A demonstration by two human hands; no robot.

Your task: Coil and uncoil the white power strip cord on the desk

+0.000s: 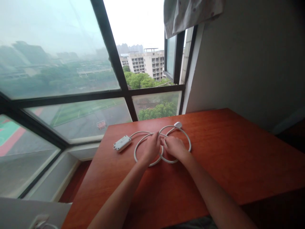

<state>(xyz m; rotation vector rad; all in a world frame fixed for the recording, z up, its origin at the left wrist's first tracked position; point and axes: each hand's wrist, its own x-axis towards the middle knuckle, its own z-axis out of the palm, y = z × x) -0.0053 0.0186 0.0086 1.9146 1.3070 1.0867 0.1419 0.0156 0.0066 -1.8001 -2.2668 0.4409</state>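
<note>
A white power cord (190, 143) lies in two overlapping loops on the reddish-brown wooden table (226, 152). Where the loops meet, my left hand (153, 145) is closed on the cord, fingers pointing forward. Close beside it on the right, my right hand (175, 147) also grips the cord with curled fingers. The fingertips of both hands are partly hidden. At the cord's left end sits a white rectangular socket block (123, 143), flat on the table. Its other end carries a white plug (177, 125), beyond my right hand.
Dark-framed windows (126, 92) rise behind and left of the table, one pane standing open at the right. A cloth (190, 14) hangs at the top. A grey wall (243, 63) borders the right side. A white wall outlet (40, 221) shows at the lower left.
</note>
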